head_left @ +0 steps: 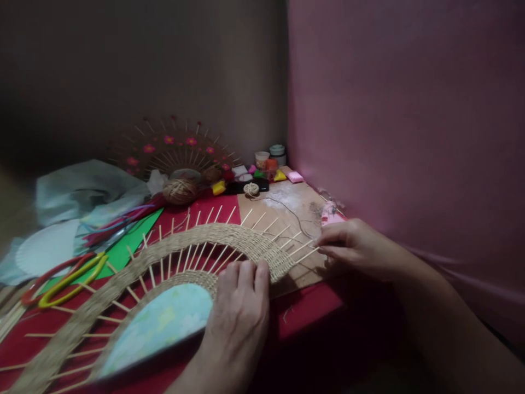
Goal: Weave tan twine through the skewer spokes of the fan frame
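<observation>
A half-round woven piece (213, 234) with thin sticks fanning outward lies on the red surface, with a pale blue painted half disc (164, 323) at its centre. Over the piece's right part rests my left hand (241, 301), its fingers bent and closed on the woven work and sticks. Beyond the right end, my right hand (348, 243) pinches a thin twine near the tip of the last stick. The twine (293, 210) runs back to a small ball (251, 189).
Red and yellow scissors (74, 279), green paper (135, 238) and a white paper plate (47, 247) lie left. At the back are a twine ball (179, 190), a flowered fan piece (168, 141), and small cups (262, 158). A pink wall (402, 109) rises right.
</observation>
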The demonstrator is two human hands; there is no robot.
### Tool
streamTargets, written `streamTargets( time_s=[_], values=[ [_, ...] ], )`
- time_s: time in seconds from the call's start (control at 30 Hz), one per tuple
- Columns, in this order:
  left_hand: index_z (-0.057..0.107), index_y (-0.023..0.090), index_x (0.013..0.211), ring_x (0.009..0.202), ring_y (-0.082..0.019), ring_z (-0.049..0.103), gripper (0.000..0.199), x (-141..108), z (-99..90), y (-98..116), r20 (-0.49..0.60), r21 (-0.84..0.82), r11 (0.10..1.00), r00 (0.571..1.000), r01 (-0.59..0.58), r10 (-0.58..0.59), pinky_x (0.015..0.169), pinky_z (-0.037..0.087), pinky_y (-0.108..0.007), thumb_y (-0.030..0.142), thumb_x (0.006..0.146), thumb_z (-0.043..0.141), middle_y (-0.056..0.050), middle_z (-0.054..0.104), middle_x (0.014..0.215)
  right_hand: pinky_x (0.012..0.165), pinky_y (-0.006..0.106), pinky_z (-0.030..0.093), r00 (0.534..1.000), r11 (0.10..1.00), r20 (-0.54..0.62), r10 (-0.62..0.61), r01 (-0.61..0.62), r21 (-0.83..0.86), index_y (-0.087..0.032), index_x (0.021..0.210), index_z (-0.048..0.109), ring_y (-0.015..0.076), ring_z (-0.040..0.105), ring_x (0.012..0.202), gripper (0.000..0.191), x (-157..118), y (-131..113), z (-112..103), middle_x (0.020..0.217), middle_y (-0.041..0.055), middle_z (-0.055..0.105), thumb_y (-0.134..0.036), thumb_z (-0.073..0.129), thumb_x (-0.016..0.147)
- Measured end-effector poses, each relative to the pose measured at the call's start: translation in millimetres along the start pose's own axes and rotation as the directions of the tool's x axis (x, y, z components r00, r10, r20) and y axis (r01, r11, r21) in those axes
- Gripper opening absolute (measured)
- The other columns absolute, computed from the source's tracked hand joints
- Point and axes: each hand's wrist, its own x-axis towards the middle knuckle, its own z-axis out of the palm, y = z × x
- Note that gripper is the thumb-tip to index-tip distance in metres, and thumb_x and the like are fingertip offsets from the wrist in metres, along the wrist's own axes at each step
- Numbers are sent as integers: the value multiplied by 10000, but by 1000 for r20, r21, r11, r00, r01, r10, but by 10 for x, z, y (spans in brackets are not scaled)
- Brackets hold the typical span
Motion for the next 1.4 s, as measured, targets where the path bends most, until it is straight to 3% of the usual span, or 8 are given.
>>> streamTargets(
  time_s=[0.27,0.4,0.5,0.7,0.93,1.07,1.23,1.4],
  values=[
    [568,55,1014,799,-235,421,285,-20,38,8,-14,10,1000,1000,1,-1,697,460,-423,2,767,436,-110,494,816,616,214,380,993,991,20,-115,116,-68,-160,779,644,101,520,658,189,37,-50,-89,714,11,621,-107,463,773],
    [563,61,1038,803,-226,420,312,-33,37,11,42,44,999,999,-17,15,724,460,-409,-1,760,436,-101,501,840,620,226,358,987,974,-25,-160,154,-165,-171,756,618,110,499,671,167,0,-125,-68,712,10,603,-98,468,766],
    [564,71,1035,818,-230,420,318,-39,32,18,75,47,999,997,0,-3,735,459,-409,-5,756,434,-99,499,850,601,242,338,988,964,-49,-145,130,-233,-174,693,590,114,478,639,152,-61,-244,10,676,12,580,-118,475,777],
    [532,61,1105,851,-235,415,361,-36,45,30,88,8,1000,996,18,-19,780,441,-421,4,761,438,-111,497,888,585,250,336,986,983,-119,-115,97,-153,-174,730,608,118,477,634,174,-200,-456,304,695,19,567,-113,461,800],
    [316,243,1354,778,-205,433,590,30,-20,17,182,-55,998,983,-6,16,692,440,-370,71,805,449,-59,493,856,576,268,327,964,955,-142,-223,188,-227,-160,686,593,134,447,642,202,-225,-519,328,688,36,534,-82,445,800],
    [318,251,1356,740,-193,446,554,93,-35,40,189,-62,997,981,-41,52,656,439,-342,111,831,427,-59,500,844,585,271,340,942,932,-144,-304,263,-251,-144,691,571,139,445,659,208,-199,-543,370,713,52,537,-72,418,811],
    [342,202,1346,859,-220,473,494,130,-51,46,203,-86,990,971,-111,126,737,444,-365,173,858,413,-114,526,1019,557,264,327,947,936,-164,-277,228,-267,-151,671,550,131,443,630,226,-237,-546,407,714,49,535,-127,409,846],
    [323,201,1359,951,-241,476,526,122,-56,26,192,-55,993,975,-102,111,769,439,-376,138,844,415,-132,522,1123,572,273,329,950,921,-222,-221,128,-367,-172,723,594,141,472,637,200,-314,-517,313,712,48,546,-148,434,839]
  ],
)
